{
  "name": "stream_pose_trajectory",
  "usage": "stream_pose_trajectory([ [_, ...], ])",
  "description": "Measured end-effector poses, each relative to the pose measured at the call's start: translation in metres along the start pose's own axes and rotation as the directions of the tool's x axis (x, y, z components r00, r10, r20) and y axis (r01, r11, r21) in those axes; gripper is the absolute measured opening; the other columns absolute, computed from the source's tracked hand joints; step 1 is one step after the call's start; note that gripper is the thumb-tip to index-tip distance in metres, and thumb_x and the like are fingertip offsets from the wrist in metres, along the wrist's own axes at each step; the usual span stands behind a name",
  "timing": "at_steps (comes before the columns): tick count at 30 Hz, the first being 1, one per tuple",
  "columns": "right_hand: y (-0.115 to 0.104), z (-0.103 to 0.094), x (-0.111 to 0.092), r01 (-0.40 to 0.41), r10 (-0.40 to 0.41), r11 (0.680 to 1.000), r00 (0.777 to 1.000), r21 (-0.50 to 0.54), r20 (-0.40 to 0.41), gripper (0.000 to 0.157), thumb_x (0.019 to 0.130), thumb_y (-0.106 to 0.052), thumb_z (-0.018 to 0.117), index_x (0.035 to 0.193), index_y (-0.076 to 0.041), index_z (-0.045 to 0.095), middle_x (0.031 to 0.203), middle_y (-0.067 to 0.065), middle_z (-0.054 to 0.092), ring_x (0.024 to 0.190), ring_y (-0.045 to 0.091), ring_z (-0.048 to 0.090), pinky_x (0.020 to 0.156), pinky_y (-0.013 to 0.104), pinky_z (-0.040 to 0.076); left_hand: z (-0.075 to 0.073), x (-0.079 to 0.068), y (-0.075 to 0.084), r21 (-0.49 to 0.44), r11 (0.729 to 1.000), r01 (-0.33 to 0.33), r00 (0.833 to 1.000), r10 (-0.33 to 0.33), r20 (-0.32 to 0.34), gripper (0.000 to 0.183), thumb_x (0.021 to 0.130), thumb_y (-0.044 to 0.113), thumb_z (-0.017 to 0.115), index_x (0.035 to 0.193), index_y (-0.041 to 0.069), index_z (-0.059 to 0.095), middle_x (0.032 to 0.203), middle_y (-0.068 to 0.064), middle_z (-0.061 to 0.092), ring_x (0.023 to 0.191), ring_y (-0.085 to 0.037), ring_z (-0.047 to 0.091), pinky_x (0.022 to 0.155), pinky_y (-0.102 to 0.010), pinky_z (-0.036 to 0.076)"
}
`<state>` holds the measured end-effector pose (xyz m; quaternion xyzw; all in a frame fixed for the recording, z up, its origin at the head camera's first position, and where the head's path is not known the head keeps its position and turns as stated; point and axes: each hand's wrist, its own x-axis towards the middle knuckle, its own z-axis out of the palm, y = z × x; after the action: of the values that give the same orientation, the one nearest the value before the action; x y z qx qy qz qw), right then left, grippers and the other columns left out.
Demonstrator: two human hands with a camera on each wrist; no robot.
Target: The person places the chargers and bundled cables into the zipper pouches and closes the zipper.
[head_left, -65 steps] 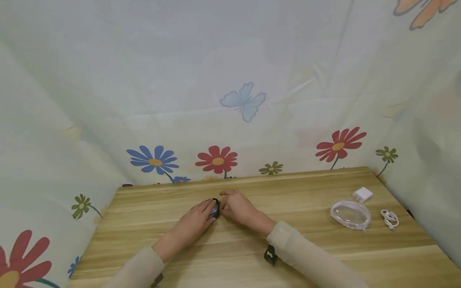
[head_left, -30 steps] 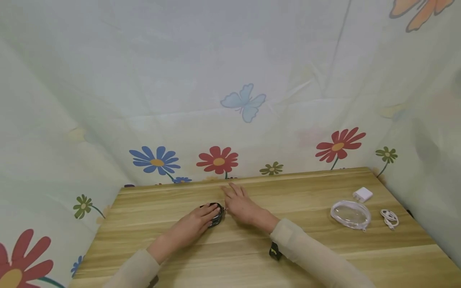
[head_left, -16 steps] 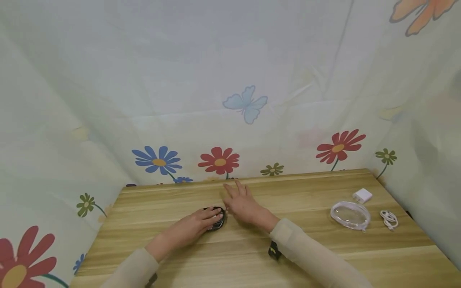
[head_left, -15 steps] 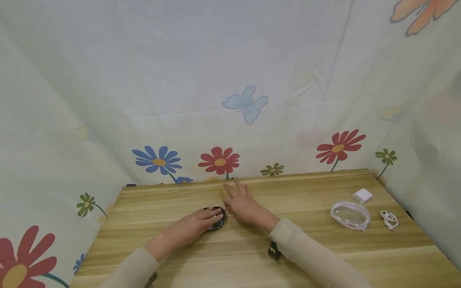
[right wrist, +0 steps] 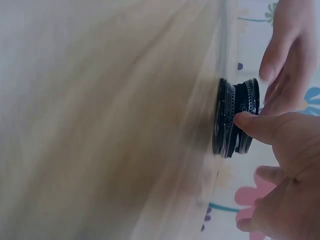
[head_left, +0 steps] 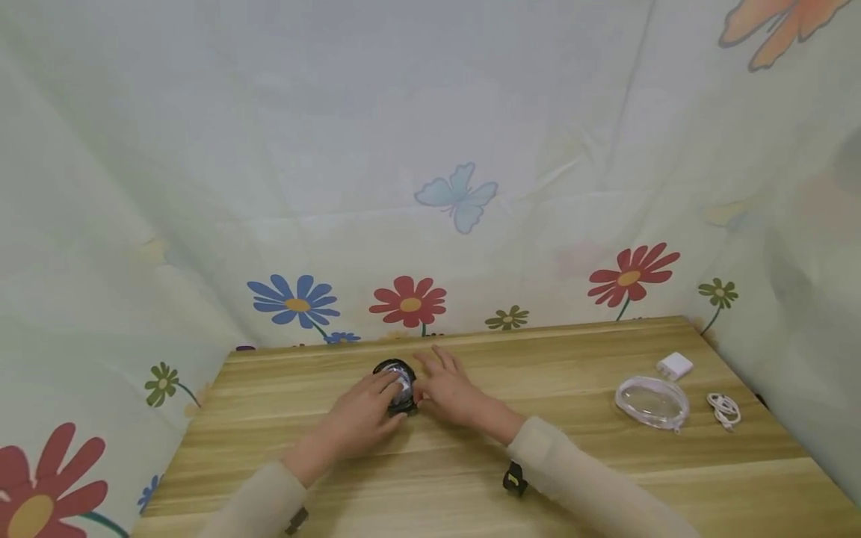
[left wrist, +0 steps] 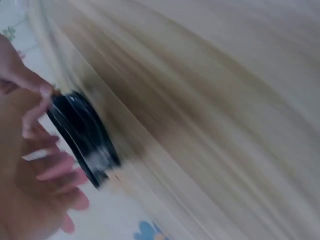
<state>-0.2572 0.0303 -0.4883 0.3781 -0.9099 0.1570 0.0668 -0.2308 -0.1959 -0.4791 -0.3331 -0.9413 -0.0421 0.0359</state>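
Observation:
A small round black zippered case (head_left: 402,407) with a clear top sits near the table's back middle. My left hand (head_left: 359,415) lies over its left side, fingertips on or just above the clear top, thumb spread toward the front. At its right edge is my right hand (head_left: 452,392), thumb and a finger pinching at the zipper, other fingers extended. In the right wrist view, my right thumb (right wrist: 245,120) touches the zipper band of the case (right wrist: 232,120). The zipper pull itself is hidden. Blur softens the case (left wrist: 85,137) in the left wrist view.
At the right of the wood-grain table (head_left: 572,373) lie a clear round case with a white rim (head_left: 651,403), a white charger plug (head_left: 675,365) and a coiled white cable (head_left: 723,409). A flower-printed curtain (head_left: 336,149) stands behind.
The black case has shifted away from me and turned, showing more of its clear top. My left hand has moved back across it; my right fingers have drawn in slightly.

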Motion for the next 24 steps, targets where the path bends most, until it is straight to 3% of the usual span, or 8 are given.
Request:
stream_pose_trajectory([
  [4,-0.008,0.002,-0.002,-0.038,0.038,0.999,0.999,-0.005,-0.03,0.009,0.092,-0.026,0.077,0.086,-0.021,0.073,0.155,0.021,0.042,0.144,0.055,0.026,0.109,0.073,0.031,0.01,0.01,0.009,0.131,0.991,-0.013,0.999,0.007,0.047,0.058,0.108,0.038,0.049,0.15,-0.002,0.046,0.154,-0.022,0.044,0.143,-0.04,0.041,0.116,-0.054,0.037],
  [8,-0.009,0.004,-0.005,-0.104,0.098,0.993,0.991,-0.057,-0.087,0.01,0.089,-0.027,0.079,0.082,-0.023,0.074,0.152,0.019,0.045,0.142,0.054,0.03,0.11,0.07,0.033,0.016,0.011,0.015,0.224,0.972,-0.067,0.997,0.057,0.05,0.049,0.108,0.026,0.049,0.147,-0.004,0.049,0.151,-0.025,0.046,0.14,-0.045,0.044,0.111,-0.057,0.04],
  [16,-0.002,0.009,-0.001,-0.163,0.152,0.98,0.983,-0.114,-0.099,0.007,0.092,-0.029,0.076,0.085,-0.027,0.074,0.152,0.013,0.046,0.144,0.048,0.03,0.113,0.066,0.032,0.017,-0.003,0.013,0.236,0.962,-0.135,0.991,0.126,0.053,0.046,0.106,0.016,0.054,0.149,0.0,0.049,0.154,-0.021,0.045,0.142,-0.04,0.042,0.112,-0.057,0.04],
  [24,0.007,0.008,0.006,-0.179,0.165,0.975,0.98,-0.132,-0.112,0.006,0.091,-0.028,0.077,0.086,-0.026,0.075,0.154,0.014,0.044,0.143,0.048,0.031,0.113,0.065,0.032,0.017,-0.009,0.008,0.138,0.972,-0.192,0.981,0.196,-0.014,0.044,0.107,0.021,0.052,0.147,0.002,0.053,0.152,-0.019,0.048,0.142,-0.039,0.044,0.113,-0.057,0.038],
])
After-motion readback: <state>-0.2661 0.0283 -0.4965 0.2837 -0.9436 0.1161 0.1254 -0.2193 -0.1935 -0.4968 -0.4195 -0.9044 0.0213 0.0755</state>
